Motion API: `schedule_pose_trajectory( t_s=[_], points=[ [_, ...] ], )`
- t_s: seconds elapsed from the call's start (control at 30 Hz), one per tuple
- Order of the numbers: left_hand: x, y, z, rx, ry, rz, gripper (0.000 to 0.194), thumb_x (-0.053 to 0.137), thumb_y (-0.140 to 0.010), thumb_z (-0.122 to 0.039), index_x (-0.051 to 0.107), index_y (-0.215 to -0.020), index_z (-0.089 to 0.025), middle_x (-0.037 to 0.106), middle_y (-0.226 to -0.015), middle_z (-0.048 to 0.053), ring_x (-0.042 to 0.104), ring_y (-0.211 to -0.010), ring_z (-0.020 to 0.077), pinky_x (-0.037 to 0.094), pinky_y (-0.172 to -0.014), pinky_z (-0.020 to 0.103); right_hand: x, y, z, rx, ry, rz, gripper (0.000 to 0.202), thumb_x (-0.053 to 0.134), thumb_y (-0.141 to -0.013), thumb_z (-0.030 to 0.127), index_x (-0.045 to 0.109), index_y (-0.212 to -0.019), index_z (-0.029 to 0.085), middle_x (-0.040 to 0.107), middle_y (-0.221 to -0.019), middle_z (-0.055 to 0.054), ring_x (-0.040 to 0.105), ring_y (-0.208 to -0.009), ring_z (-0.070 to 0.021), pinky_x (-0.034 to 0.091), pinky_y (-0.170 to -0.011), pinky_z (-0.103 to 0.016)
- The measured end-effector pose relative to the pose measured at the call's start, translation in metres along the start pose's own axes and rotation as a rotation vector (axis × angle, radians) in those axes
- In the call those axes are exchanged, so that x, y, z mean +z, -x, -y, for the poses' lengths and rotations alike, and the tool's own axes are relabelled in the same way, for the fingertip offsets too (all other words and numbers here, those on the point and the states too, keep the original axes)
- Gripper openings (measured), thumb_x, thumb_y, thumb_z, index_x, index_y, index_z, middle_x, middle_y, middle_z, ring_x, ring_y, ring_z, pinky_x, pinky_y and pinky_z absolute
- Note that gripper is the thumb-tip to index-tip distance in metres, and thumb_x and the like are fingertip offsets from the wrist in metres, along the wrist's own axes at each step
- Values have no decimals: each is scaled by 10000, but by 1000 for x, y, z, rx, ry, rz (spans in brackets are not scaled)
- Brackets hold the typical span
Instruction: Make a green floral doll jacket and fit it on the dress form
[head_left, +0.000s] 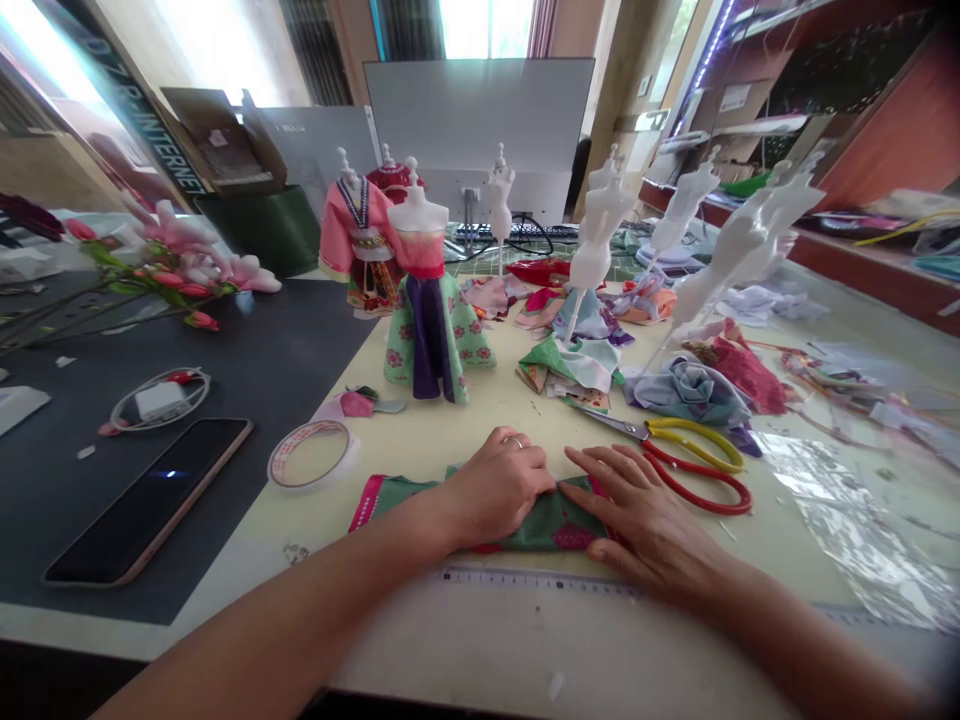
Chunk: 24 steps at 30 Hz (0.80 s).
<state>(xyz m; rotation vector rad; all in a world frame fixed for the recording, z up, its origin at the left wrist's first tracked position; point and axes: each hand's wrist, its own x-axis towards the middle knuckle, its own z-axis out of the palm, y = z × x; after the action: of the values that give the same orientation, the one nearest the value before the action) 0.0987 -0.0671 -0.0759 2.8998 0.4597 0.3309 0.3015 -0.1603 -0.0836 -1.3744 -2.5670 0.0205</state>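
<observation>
A strip of green cloth with pink-edged ends and a dark pink motif lies flat in front of me. My left hand, a ring on one finger, is curled with its fingertips pinched on the middle of the cloth. Beside it, my right hand lies palm down with its fingers stretched out, pressing the cloth's right part. The two hands' fingertips almost meet. Both hands cover much of the cloth. Along its near side runs a ruler.
Scissors with yellow and red handles lie right of my hands. To the left are a tape roll and a phone. Behind stand two dressed doll forms, one in a green floral skirt, several white forms and fabric scraps.
</observation>
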Motion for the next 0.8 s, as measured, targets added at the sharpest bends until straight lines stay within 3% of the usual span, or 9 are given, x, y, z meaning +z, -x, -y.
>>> schedule_pose_trajectory(
  t_s=[0.13,0.3,0.53,0.8],
  points=[
    [-10,1,4,-45,113,3,187,473,-850,-169,655,-885,-186,646,-876,31,546,-883,176,345,-910,358,1,0,0,19,-10,8,452,427,-889,507,560,-1212,220,379,-1399,-102,337,-1241,-323,290,-1006,-541],
    [-29,4,17,-175,216,-125,155,496,-845,-175,625,-932,-171,661,-928,24,561,-917,161,366,-887,316,-2,0,1,32,-56,-7,403,458,-886,447,572,-1195,215,442,-1347,-105,370,-1212,-314,333,-983,-517],
    [-32,10,22,-227,180,87,106,557,-808,-232,634,-851,-172,642,-875,25,552,-884,179,376,-841,315,-2,-1,2,46,-79,-34,364,484,-887,398,569,-1174,190,519,-1262,-102,441,-1126,-282,364,-961,-489],
    [-25,7,20,-232,181,95,75,540,-770,-157,611,-747,-168,607,-814,14,524,-847,168,361,-838,315,0,-2,3,69,-92,-45,349,485,-892,369,547,-1184,189,530,-1230,-98,457,-1095,-268,377,-949,-480]
  ],
)
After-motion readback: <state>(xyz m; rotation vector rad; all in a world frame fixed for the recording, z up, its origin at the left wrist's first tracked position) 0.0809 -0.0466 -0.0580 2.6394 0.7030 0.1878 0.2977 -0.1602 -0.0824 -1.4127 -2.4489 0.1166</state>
